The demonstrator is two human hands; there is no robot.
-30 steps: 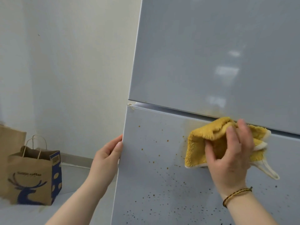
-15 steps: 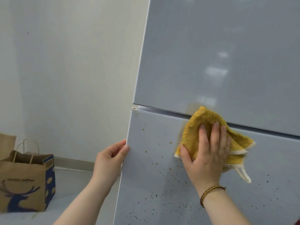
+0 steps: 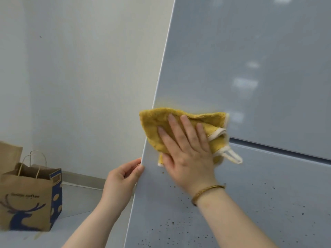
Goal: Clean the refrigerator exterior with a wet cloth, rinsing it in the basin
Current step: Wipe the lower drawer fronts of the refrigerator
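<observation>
The right hand (image 3: 186, 149) lies flat with its fingers straight and spread, pressing the yellow cloth (image 3: 180, 129) against the refrigerator (image 3: 250, 86) front. The cloth sits under the fingers and palm, bunched and folded, at the left edge of the door face where the upper door meets the lower one; its white trimmed corner and a small white loop (image 3: 232, 156) stick out to the right of the hand. A braided bracelet (image 3: 206, 192) circles the right wrist.

The left hand (image 3: 123, 178) is just below and to the left of the cloth, its fingers curled around the left edge of the lower door, thumb on the front face, gripping that edge. It does not touch the cloth.

Dark brown specks (image 3: 172, 222) dot the lower door beneath both hands. On the floor by the wall at far left stands a brown paper bag (image 3: 26, 197) with a blue deer print and twisted handles
</observation>
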